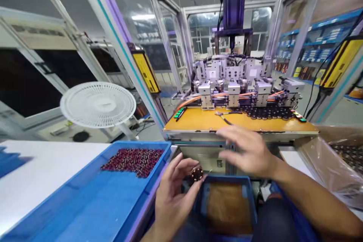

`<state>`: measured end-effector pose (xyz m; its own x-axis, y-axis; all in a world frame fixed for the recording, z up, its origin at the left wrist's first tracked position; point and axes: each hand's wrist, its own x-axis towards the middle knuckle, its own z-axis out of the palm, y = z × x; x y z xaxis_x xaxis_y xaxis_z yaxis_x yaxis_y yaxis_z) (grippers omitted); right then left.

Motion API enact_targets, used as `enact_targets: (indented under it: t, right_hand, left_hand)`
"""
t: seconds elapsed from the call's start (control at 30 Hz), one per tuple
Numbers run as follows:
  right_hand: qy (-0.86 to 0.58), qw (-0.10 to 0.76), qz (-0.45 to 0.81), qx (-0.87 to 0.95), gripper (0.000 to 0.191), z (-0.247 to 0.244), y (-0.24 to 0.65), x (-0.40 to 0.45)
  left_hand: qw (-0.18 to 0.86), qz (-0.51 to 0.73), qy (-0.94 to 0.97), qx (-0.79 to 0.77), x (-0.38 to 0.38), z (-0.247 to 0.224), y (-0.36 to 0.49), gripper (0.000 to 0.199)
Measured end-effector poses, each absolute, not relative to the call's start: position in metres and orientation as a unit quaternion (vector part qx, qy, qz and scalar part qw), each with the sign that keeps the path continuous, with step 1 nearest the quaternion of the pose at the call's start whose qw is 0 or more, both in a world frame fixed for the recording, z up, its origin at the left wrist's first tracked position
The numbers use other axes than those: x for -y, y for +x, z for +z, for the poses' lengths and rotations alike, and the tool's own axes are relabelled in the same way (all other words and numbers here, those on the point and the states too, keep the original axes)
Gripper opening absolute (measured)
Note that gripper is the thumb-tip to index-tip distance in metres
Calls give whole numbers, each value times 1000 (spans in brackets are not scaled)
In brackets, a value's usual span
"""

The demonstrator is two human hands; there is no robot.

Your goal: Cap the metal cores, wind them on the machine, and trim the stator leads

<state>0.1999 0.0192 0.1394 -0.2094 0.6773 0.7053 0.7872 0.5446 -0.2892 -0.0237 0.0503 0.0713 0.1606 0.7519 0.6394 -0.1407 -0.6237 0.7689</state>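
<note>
My left hand (pixel 174 193) is closed around a small round dark part with copper-coloured dots (pixel 196 174), held between thumb and fingers. A thin wire or pin appears to stick out beside the fingertips. To its right, my right hand (pixel 249 152) is raised, somewhat blurred, with thumb and fingers apart and nothing in it. Beyond that hand, pliers with dark handles (pixel 227 115) lie on the yellow worktop (pixel 195 119). A cluster of round black parts (pixel 269 112) stands on the same surface, in front of the machine (pixel 234 90).
On the left, a blue tray (pixel 85 200) holds many small dark-red pieces (pixel 133 160). A blue bin (pixel 251 200) with a brown bottom sits below my hands. At right stands a plastic-lined box (pixel 320 159) of parts. Yellow guards (pixel 146 72) flank the machine; a white fan (pixel 98 104) stands left.
</note>
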Motion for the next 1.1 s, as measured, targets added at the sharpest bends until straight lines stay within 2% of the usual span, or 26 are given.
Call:
enact_targets:
  t: [0.1, 0.17, 0.23, 0.33, 0.47, 0.57, 0.63, 0.83, 1.1]
  right_hand:
    - [-421, 297, -59, 855, 15, 142, 174, 31]
    - [-455, 233, -23, 859, 22, 138, 168, 47]
    - [-458, 210, 45, 862, 27, 132, 170, 55]
    - [-415, 257, 196, 851, 29, 123, 179, 60]
    - [-422, 379, 387, 727, 14, 115, 181, 58]
    - [-477, 461, 479, 575, 37, 109, 171, 49]
    - [-475, 492, 531, 501, 43, 102, 160, 44]
    - [-467, 576, 548, 388, 45, 75, 138, 47]
    - [-428, 566, 595, 377, 43, 76, 141, 52]
  left_hand:
    - [362, 605, 679, -204, -35, 66, -28, 74]
    - [380, 599, 676, -199, -31, 66, -27, 77]
    - [403, 596, 665, -200, -30, 69, -24, 80]
    - [455, 580, 643, -207, -28, 73, -19, 79]
    - [464, 582, 636, -201, -23, 67, -17, 75]
    - [449, 590, 646, -183, -16, 58, -17, 75]
    - [453, 586, 650, -170, -13, 54, -17, 74]
    - [494, 572, 628, -186, -14, 57, -20, 79]
    - [547, 541, 599, -222, 1, 56, -15, 62]
